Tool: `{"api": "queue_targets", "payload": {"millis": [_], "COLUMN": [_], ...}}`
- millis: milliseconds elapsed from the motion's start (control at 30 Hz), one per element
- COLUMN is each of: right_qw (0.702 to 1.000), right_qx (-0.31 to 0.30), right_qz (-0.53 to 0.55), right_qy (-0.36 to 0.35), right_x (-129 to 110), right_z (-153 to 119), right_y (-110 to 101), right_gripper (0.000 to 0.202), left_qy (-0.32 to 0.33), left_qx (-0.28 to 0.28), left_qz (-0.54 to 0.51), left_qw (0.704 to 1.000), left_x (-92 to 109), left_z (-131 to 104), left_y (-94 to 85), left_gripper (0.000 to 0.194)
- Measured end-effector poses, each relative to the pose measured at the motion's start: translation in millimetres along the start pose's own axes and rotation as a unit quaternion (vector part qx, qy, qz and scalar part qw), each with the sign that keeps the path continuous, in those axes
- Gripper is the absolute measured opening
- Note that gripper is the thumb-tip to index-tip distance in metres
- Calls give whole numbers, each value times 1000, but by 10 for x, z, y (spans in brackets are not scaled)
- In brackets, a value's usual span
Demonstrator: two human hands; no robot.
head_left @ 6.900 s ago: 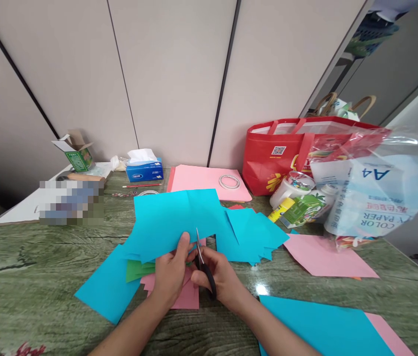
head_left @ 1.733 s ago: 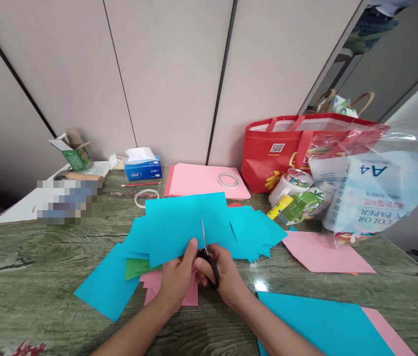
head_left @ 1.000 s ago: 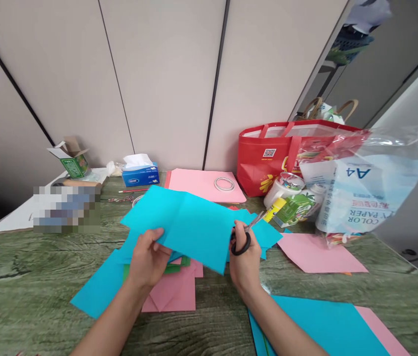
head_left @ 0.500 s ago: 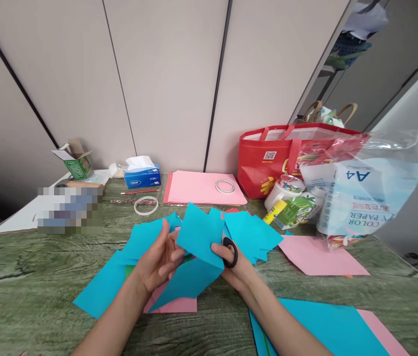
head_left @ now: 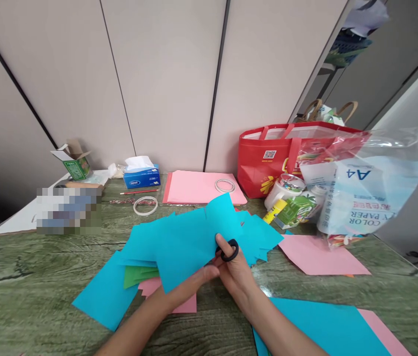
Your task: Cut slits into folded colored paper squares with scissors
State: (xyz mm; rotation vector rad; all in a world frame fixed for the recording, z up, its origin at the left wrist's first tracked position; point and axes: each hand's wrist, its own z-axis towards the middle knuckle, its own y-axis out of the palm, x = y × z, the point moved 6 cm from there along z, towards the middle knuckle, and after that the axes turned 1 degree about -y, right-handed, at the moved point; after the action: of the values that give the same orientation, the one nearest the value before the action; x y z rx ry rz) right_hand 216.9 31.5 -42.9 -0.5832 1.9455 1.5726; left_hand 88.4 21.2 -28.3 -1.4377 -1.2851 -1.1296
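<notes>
Black-handled scissors (head_left: pixel 229 250) are in my right hand (head_left: pixel 233 267), its thumb beside the handle loop; the blades are mostly hidden. A blue sheet (head_left: pixel 187 242) is raised in front of the hands, and my left hand (head_left: pixel 203 277) has its thumb at the lower right edge of it, close to the scissors. The left fingers are hidden behind the paper. Another blue piece (head_left: pixel 224 215) stands up above my right thumb. Below and around lie blue sheets (head_left: pixel 107 291), green pieces (head_left: pixel 133 277) and pink pieces (head_left: pixel 186 304).
Pink paper (head_left: pixel 194 188) with a tape roll lies at the back, another tape roll (head_left: pixel 146 205) left of it. A tissue box (head_left: pixel 141 178) stands behind. At right are a red bag (head_left: pixel 257 165), glue stick (head_left: pixel 274 211), plastic paper bag (head_left: pixel 360 198) and blue sheets (head_left: pixel 316 326).
My left hand has moved right and lower, towards the scissors. The blue sheet that hung folded below the hands is now spread out flatter, further left and up, and covers the left fingers.
</notes>
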Motion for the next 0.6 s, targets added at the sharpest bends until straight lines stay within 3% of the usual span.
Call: {"api": "queue_targets", "payload": {"millis": [67,133,233,367,467,600], "right_qw": [999,994,984,950,912,903], "right_qx": [-2,3,-33,-222,-313,-330], "right_qz": [-29,-70,-148,-218,-233,-223], "right_qy": [-38,-79,-89,21,126,161], "right_x": [-44,-97,-106,98,266,297], "right_z": [-37,-64,-92,-206,-342,-406], "right_y": [21,29,81,277,343,372], "right_gripper": [20,19,18,28,36,36], "left_qy": [-65,-109,-91,-20,-3,-38], "left_qx": [124,188,132,105,98,130], "left_qz": [16,26,-66,-225,-235,-158], "left_qw": [990,976,985,968,967,978], "left_x": [-36,1,146,248,217,165], "left_z": [-6,-25,30,148,211,167], "left_y": [-148,-243,-216,-260,-303,-352], "left_gripper": [42,40,39,49,54,53]}}
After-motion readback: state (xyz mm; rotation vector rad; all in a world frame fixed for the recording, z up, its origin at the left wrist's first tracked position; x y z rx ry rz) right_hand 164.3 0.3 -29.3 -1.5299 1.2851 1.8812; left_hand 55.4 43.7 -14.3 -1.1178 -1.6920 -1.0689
